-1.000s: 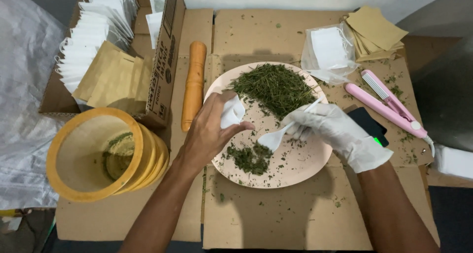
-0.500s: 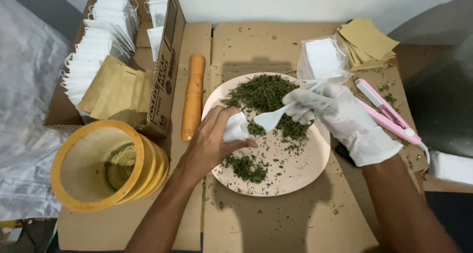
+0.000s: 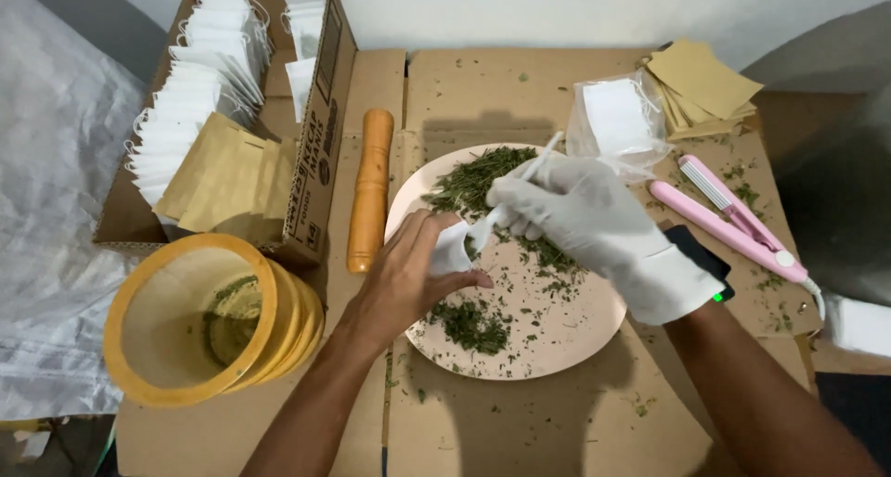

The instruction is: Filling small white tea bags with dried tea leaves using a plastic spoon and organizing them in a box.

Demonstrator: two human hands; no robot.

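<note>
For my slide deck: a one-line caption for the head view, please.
Gloved right hand spoons dried green herbs from a plate into a small white bag held by the bare left hand.

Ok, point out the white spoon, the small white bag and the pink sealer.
white spoon (image 3: 536, 168): head view, on its handle above the gloved hand.
small white bag (image 3: 451, 251): head view, on its middle.
pink sealer (image 3: 733, 225): head view, mid-body.
</note>
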